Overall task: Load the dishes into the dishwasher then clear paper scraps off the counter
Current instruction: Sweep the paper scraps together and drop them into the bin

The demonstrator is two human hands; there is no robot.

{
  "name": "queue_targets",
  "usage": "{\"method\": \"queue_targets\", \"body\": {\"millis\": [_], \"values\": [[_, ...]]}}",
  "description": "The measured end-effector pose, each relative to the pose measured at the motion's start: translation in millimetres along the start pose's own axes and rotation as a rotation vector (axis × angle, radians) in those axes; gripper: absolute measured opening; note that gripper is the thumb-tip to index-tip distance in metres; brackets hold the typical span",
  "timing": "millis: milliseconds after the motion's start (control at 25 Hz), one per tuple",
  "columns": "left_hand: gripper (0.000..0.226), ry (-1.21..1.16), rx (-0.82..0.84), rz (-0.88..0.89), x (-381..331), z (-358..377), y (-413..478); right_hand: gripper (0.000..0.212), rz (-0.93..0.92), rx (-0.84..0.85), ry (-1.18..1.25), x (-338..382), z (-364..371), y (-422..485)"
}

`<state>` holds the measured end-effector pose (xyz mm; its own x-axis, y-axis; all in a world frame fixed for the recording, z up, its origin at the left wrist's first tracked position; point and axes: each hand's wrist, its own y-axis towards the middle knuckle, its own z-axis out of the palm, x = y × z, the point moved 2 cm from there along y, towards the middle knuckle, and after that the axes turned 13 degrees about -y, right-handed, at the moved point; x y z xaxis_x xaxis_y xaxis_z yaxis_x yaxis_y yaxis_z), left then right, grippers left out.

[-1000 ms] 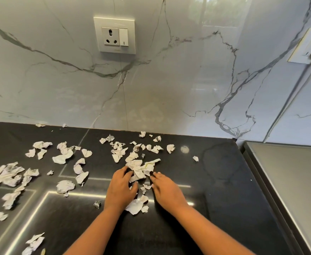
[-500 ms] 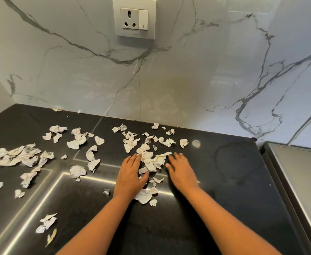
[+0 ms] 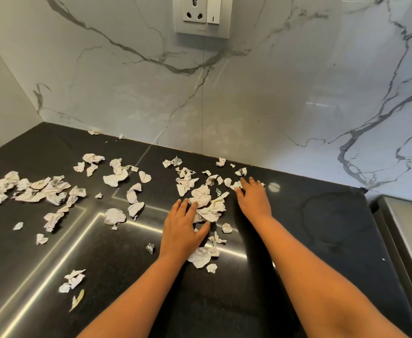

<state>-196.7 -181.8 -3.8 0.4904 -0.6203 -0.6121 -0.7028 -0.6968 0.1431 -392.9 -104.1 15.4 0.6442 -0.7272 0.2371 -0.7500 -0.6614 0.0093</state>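
Several crumpled white paper scraps lie scattered over the black counter [image 3: 322,230]. A dense heap of scraps [image 3: 208,203] sits between my hands. My left hand [image 3: 183,228] lies flat on the counter with straight fingers touching the heap's left side. My right hand [image 3: 252,198] is flat too, farther back, its fingertips on small scraps [image 3: 235,184] near the wall. More scraps [image 3: 201,257] lie by my left wrist, and a long spread of scraps [image 3: 34,191] covers the left part of the counter.
A marble wall [image 3: 249,106] backs the counter, with a socket plate [image 3: 201,17] high up. A steel surface [image 3: 410,235] adjoins the counter at the right edge. Single scraps [image 3: 73,280] lie near the front left.
My right hand has slid farther back toward the wall onto the small scraps. My left hand stays at the heap. The view has tilted downward and shifted left.
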Motion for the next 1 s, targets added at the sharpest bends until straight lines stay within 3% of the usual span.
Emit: {"method": "queue_targets", "body": {"millis": [120, 240, 360, 440, 560, 760, 880, 1000], "values": [[0.084, 0.049, -0.069, -0.034, 0, -3, 1, 0.047, -0.161, 0.02, -0.005, 18, 12, -18], [0.08, 0.048, -0.139, -0.036, 1, -5, 0, 0.045, -0.367, -0.167, 0.054, 34, 14, -51], [0.074, 0.028, -0.192, 0.032, 2, -7, -1, 0.041, -0.329, -0.366, 0.104, 26, 7, -23], [0.072, -0.051, -0.231, 0.055, 3, -9, -1, 0.04, -0.208, -0.29, 0.071, 13, 6, 16], [0.07, -0.289, -0.251, 0.054, 6, -13, -1, 0.052, -0.126, -0.036, 0.054, 0, 16, 58], [0.076, -0.51, -0.24, -0.029, 11, -14, 0, 0.048, -0.505, 0.088, 0.13, 37, 26, 21], [0.073, -0.533, -0.259, -0.035, 13, -13, -1, 0.049, -0.645, 0.029, 0.251, 44, 22, -25], [0.071, -0.53, -0.259, -0.045, 12, -13, 0, 0.053, -0.467, -0.106, 0.412, 37, 15, 4]]}}
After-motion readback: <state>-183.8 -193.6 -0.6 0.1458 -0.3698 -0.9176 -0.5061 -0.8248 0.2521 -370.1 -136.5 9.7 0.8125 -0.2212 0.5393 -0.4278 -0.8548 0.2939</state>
